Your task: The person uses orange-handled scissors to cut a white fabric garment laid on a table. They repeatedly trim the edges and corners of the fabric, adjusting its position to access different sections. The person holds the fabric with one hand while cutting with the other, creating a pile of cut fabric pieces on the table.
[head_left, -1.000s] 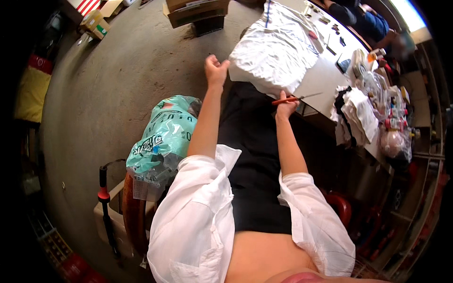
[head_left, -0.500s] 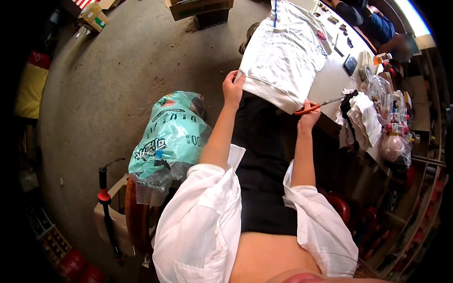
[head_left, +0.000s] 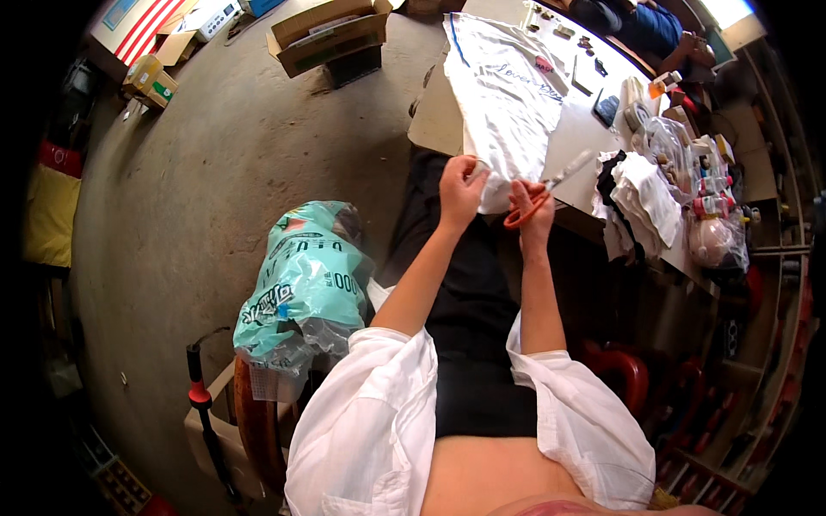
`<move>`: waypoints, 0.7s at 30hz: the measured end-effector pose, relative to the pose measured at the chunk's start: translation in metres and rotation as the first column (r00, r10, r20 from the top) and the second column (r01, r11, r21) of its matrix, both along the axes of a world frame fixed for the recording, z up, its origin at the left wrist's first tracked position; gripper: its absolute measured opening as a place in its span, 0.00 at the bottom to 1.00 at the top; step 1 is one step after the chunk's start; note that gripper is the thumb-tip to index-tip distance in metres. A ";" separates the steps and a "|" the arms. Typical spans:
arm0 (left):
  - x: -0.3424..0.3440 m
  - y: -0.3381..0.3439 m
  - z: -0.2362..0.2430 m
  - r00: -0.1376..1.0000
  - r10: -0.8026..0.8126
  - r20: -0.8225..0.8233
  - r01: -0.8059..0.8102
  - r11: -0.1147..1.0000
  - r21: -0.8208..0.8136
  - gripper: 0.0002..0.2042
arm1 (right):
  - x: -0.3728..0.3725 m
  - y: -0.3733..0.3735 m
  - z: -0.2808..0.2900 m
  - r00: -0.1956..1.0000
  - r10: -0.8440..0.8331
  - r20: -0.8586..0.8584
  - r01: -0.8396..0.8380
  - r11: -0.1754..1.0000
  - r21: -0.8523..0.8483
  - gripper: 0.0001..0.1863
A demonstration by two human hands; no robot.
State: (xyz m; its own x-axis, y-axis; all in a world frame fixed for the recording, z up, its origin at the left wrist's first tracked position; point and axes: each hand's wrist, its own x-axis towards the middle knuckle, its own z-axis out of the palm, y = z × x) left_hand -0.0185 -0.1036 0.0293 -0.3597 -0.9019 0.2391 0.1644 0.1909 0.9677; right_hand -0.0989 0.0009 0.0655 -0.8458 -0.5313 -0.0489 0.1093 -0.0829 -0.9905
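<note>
A white garment [head_left: 516, 99] with dark script and a red patch is spread over the table and hangs off its near edge. My left hand [head_left: 461, 191] is closed in a pinch at the garment's lower left edge. To its right, my right hand [head_left: 533, 222] grips scissors [head_left: 527, 209] by their orange handles, with the blades angled up and away to the right. The fingers of that hand also rest close against the garment's lower edge; whether they pinch it I cannot tell.
The white table [head_left: 572, 159] bears a phone [head_left: 607, 107] and small dark parts. A pile of white and black cloth [head_left: 641, 202] hangs at its right edge beside bagged bottles [head_left: 716, 206]. A stuffed teal bag [head_left: 301, 279] stands at my left. Beyond the table sits a person [head_left: 637, 30].
Both hands have come closer together, the left moving right and down. The garment's lower edge, stretched wide between them before, is now gathered. The scissors have tipped more upward.
</note>
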 end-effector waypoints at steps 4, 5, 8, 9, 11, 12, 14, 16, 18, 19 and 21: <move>-0.004 0.021 0.024 0.968 -0.249 0.006 0.249 0.968 -0.028 0.09 | -0.001 -0.017 -0.013 0.993 0.086 -0.080 -0.087 0.996 -0.008 0.09; -0.001 0.021 0.023 0.951 -0.307 0.034 0.308 0.951 -0.030 0.09 | -0.003 -0.018 -0.025 0.997 0.011 -0.075 -0.009 1.000 0.021 0.09; 0.011 0.011 0.007 0.888 -0.458 0.048 0.460 0.888 -0.024 0.11 | -0.006 -0.013 -0.035 0.995 -0.087 0.041 0.086 0.996 0.014 0.12; 0.012 0.006 0.004 0.887 -0.461 -0.017 0.460 0.881 0.112 0.11 | -0.008 -0.011 -0.040 0.995 -0.089 0.036 0.088 0.996 0.025 0.12; 0.009 -0.006 -0.003 0.883 -0.446 -0.147 0.467 0.801 0.374 0.11 | -0.012 -0.004 -0.049 0.994 -0.105 0.025 0.104 0.994 0.047 0.12; 0.002 -0.016 -0.010 0.910 -0.392 -0.131 0.412 0.836 0.363 0.12 | -0.009 -0.004 -0.047 0.993 -0.114 0.003 0.114 0.991 0.067 0.11; -0.019 -0.038 -0.008 0.931 -0.253 -0.264 0.348 0.834 0.428 0.10 | 0.000 -0.005 -0.037 0.988 -0.148 -0.044 0.151 0.984 0.099 0.09; -0.045 -0.070 -0.010 0.953 -0.183 -0.243 0.285 0.815 0.504 0.10 | 0.003 -0.006 -0.046 0.972 -0.146 -0.185 0.176 0.971 0.164 0.12; -0.066 -0.100 -0.013 0.964 -0.197 -0.180 0.266 0.763 0.589 0.10 | 0.015 -0.011 -0.036 0.941 -0.121 -0.316 0.200 0.953 0.229 0.14; -0.074 -0.112 -0.008 0.947 -0.251 -0.202 0.322 0.712 0.624 0.11 | 0.018 -0.014 -0.035 0.921 -0.115 -0.372 0.213 0.948 0.235 0.15; -0.093 -0.126 0.004 0.970 -0.241 -0.013 0.170 0.648 0.742 0.14 | 0.023 -0.021 -0.031 0.925 -0.075 -0.373 0.173 0.956 0.237 0.14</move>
State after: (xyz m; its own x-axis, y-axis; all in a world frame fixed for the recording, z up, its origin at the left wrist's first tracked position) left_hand -0.1113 -0.2292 0.0337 -0.5436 -0.6707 -0.5046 0.0270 -0.6149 0.7881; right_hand -0.0758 -0.0206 0.0342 -0.8905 -0.4310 0.1459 -0.2490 0.1933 -0.9490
